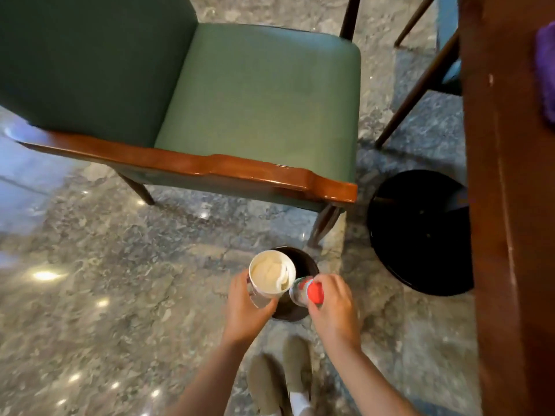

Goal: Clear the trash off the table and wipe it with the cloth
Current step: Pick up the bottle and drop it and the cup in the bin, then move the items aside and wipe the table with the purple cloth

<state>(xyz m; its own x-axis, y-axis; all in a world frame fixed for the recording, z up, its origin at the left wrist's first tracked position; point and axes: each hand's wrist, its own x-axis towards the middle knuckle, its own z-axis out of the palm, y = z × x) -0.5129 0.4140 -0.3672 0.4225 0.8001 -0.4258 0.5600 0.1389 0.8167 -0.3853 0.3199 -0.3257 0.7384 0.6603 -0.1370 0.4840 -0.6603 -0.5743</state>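
Left hand (244,307) grips paper cup (270,273); right hand (333,307) grips red-capped bottle (306,291); both over black bin (303,262).

a restaurant or café: polished marble floor (105,250), green padded chair (255,94), pedestal table (507,205)

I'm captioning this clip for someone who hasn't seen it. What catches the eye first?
The green chair fills the upper frame. Below it, the left hand holds a paper cup and the right hand a red-capped bottle over a small black bin on the marble floor.
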